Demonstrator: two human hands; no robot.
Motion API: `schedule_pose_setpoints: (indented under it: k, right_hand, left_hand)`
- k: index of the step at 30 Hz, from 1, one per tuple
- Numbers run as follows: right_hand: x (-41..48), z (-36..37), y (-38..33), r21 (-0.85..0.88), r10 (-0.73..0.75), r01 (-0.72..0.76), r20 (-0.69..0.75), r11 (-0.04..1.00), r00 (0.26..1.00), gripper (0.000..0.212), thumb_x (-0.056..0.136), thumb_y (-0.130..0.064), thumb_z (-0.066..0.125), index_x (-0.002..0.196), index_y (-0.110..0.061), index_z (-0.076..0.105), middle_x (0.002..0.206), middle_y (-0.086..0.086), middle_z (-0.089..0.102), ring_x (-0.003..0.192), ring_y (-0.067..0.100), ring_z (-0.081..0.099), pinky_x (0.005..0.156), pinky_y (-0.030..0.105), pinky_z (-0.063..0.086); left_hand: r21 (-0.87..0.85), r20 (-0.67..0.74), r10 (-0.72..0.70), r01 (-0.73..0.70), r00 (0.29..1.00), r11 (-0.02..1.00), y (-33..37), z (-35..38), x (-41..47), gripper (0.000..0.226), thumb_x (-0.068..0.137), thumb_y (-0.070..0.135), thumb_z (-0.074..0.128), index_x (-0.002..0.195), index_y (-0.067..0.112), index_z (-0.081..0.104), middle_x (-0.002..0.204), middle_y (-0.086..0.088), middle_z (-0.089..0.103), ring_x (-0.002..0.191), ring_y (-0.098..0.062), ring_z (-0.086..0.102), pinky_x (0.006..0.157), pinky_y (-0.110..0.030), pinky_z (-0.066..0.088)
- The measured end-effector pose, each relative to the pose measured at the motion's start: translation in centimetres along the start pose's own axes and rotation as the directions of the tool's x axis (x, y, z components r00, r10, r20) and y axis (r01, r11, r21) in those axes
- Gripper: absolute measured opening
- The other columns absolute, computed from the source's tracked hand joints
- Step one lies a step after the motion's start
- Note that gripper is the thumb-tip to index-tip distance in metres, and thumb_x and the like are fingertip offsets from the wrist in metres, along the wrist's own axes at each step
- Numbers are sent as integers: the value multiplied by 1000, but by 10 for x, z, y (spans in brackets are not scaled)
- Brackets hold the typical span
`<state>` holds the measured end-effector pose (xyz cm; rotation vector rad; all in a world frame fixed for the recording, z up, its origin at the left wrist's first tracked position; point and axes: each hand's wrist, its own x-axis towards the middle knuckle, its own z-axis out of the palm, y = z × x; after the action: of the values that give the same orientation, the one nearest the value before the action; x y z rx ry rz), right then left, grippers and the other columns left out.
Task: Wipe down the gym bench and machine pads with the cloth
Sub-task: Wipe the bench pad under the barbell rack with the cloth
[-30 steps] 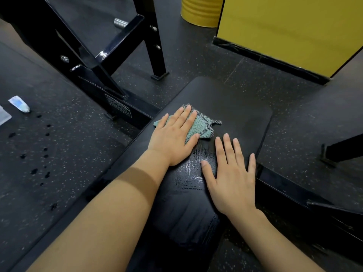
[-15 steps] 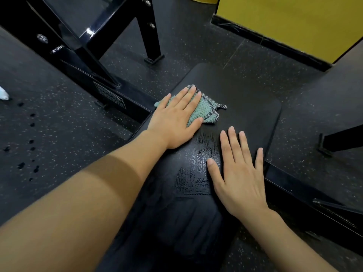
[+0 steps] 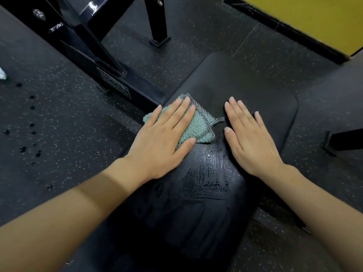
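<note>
The cloth (image 3: 198, 126) is pressed flat under the left hand (image 3: 163, 138), fingers extended, on the pad (image 3: 255, 91). The right hand (image 3: 249, 138) is laid flat beside it, nothing gripped. Being soft, light and damp, the cloth is probably best driven by palm pressure.

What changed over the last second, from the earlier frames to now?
The right hand slid forward along the bench pad until level with the left hand, clear of the wet streaks. Nothing was picked up or released. The left hand stayed flat on the cloth.
</note>
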<state>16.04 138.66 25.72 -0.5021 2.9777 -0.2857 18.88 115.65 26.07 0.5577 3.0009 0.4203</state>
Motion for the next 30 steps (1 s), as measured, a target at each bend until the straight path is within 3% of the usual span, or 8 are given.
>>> schedule_pose_setpoints:
  k: [6, 16, 21, 30]
  right_hand:
    - [2, 2, 1, -15, -27, 27, -19, 1000, 999, 63, 100, -40, 11, 159, -19, 10, 165, -8, 3, 151, 6, -4, 122, 32, -5]
    - [3, 3, 0, -5, -21, 21, -17, 1000, 1000, 61, 100, -40, 12, 159, -21, 11, 166, -9, 5, 151, 5, -2, 123, 36, 1]
    - [6, -2, -1, -9, -31, 32, 28, 999, 999, 64, 98, -41, 10, 158, -21, 7, 166, -9, -1, 150, 3, -8, 122, 33, -5]
    - [5, 3, -2, -13, -43, 43, -37, 999, 998, 61, 100, -33, 17, 158, -17, 15, 166, -6, 9, 152, 8, 2, 123, 34, 1]
  left_hand:
    - [1, -52, -57, 57, 997, 998, 3, 5, -23, 66, 101, 50, 20, 158, 17, 16, 166, 1, 9, 153, -13, 4, 122, -36, 1]
    - [-66, -91, -149, 143, 985, 987, 1, 5, 15, 70, 97, 51, 12, 159, 18, 11, 166, 3, 2, 153, -11, -2, 121, -34, -4]
    - [-80, -67, -119, 113, 991, 990, -2, 3, 10, 70, 97, 51, 10, 159, 18, 6, 166, 3, -2, 152, -11, -6, 122, -34, -4]
    - [-171, -102, -156, 137, 982, 976, -2, 3, 5, 68, 98, 47, 15, 158, 16, 15, 166, 0, 7, 153, -14, 3, 121, -33, 0]
